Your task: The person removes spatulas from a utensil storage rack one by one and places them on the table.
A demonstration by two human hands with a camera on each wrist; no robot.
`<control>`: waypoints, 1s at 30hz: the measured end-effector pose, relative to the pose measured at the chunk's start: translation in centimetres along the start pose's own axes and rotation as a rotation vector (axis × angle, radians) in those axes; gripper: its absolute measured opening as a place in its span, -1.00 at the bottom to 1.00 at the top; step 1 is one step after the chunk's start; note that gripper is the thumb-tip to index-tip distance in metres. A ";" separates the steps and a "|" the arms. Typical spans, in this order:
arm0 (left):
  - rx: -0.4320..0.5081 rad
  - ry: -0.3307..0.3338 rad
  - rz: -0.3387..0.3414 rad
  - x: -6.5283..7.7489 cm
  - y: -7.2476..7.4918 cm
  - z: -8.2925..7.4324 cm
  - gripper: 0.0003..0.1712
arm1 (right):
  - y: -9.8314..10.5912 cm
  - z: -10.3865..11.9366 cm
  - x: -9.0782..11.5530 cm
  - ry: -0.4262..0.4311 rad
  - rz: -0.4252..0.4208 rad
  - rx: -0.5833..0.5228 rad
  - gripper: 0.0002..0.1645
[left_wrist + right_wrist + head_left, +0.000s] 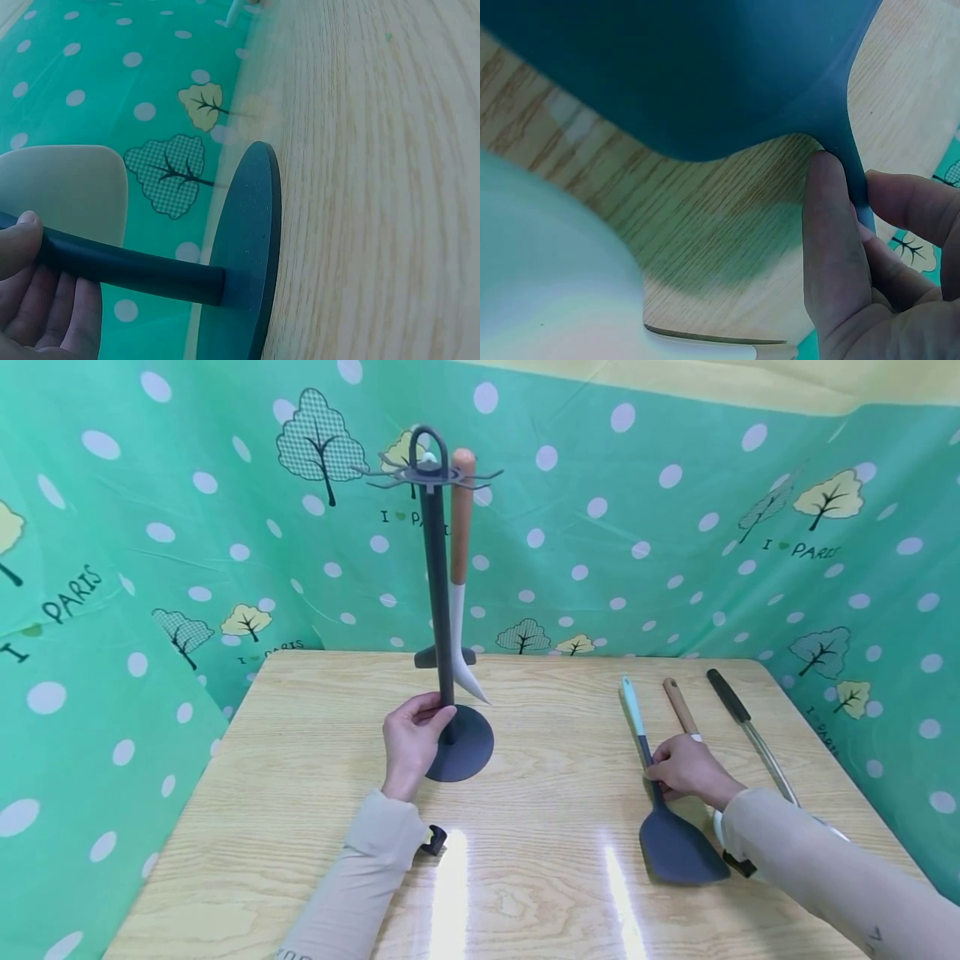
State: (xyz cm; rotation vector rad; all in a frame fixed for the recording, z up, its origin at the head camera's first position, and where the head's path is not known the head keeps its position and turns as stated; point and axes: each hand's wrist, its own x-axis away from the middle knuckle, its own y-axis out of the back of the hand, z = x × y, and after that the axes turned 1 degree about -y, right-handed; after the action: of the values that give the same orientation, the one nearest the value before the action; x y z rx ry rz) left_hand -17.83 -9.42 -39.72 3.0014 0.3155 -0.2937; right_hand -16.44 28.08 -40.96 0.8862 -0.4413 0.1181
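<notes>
A black utensil stand with a round base rises from the table, hooks spread around its top. My left hand grips the lower pole, thumb and fingers around it, just above the base. From a hook hangs a white utensil with a wooden handle; its flat pale head shows behind the pole in the left wrist view. On the right, my right hand pinches the dark shaft of a spatula between thumb and fingers. The spatula has a mint handle and a wide dark blade.
Beside the spatula lies a white utensil with a wooden handle, its head partly behind my right forearm. Farther right is a metal-shafted utensil with a black handle. A dark piece shows behind the pole. A green patterned cloth surrounds the table.
</notes>
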 end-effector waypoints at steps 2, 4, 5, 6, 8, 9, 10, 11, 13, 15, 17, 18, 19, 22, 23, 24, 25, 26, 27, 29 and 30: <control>-0.006 0.002 0.000 0.0 0.0 -0.1 -0.74 | 0.0 -0.1 -0.1 -0.002 0.002 0.001 -0.73; -0.014 0.005 0.001 0.1 0.0 -0.1 -0.74 | -0.1 -0.1 -0.2 -0.004 0.003 0.003 -0.76; -0.018 0.006 0.002 0.1 0.0 -0.1 -0.74 | -0.1 -0.1 -0.2 -0.005 0.004 0.006 -0.77; -0.020 0.007 0.003 0.1 0.0 -0.1 -0.74 | -0.1 -0.2 -0.2 -0.005 0.004 0.007 -0.78; -0.024 0.008 0.005 0.1 0.0 -0.2 -0.73 | -0.1 -0.1 -0.2 -0.004 0.006 0.011 -0.81; -0.024 0.009 0.005 0.1 0.1 -0.2 -0.74 | -0.1 -0.1 -0.3 -0.005 0.008 0.012 -0.82; -0.025 0.010 0.005 0.1 0.1 -0.2 -0.73 | -0.1 -0.1 -0.3 -0.006 0.010 0.013 -0.84; -0.025 0.009 0.005 0.1 0.0 -0.2 -0.73 | -0.1 -0.1 -0.3 -0.007 0.010 0.016 -0.85; -0.024 0.007 0.004 0.1 0.1 -0.2 -0.73 | -0.1 -0.1 -0.4 -0.007 0.013 0.022 -0.86; -0.021 0.005 0.003 0.1 0.1 -0.2 -0.73 | -0.1 -0.1 -0.4 -0.007 0.014 0.027 -0.87; -0.018 0.003 0.002 0.1 0.1 -0.1 -0.73 | -0.1 -0.1 -0.5 -0.005 0.014 0.032 -0.88; -0.018 0.004 0.001 0.1 0.1 -0.1 -0.73 | -0.1 -0.1 -0.5 -0.004 0.014 0.033 -0.89; -0.019 0.006 0.002 0.1 0.1 -0.1 -0.74 | -0.1 -0.1 -0.5 0.000 0.016 0.035 -0.89; -0.024 0.010 0.004 0.1 0.1 -0.2 -0.74 | -0.1 -0.1 -0.5 0.008 0.017 0.039 -0.91; -0.025 0.011 0.005 0.1 0.1 -0.2 -0.74 | 0.0 -0.1 -0.5 0.011 0.017 0.041 -0.91; -0.026 0.010 0.006 0.1 0.1 -0.2 -0.74 | 0.0 -0.1 -0.5 0.014 0.018 0.045 -0.92; -0.026 0.008 0.007 0.1 0.1 -0.2 -0.73 | -0.1 -0.1 -0.5 0.015 0.020 0.047 -0.92; -0.024 0.006 0.007 0.1 0.1 -0.2 -0.73 | -0.1 -0.1 -0.6 0.013 0.019 0.048 -0.92; -0.023 0.004 0.008 0.1 0.1 -0.2 -0.73 | -0.1 -0.1 -0.6 0.010 0.019 0.049 -0.92; -0.020 -0.001 0.008 0.1 0.1 -0.2 -0.73 | -0.1 -0.1 -0.6 0.007 0.021 0.051 -0.92; -0.018 -0.002 0.009 0.1 0.1 -0.2 -0.73 | -0.1 0.0 -0.6 0.006 0.022 0.052 -0.92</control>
State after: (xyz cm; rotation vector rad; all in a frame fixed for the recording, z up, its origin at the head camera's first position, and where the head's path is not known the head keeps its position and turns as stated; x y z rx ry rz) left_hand -17.69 -9.51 -39.57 2.9841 0.3027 -0.2915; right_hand -16.93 28.09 -41.32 0.9320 -0.4445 0.1530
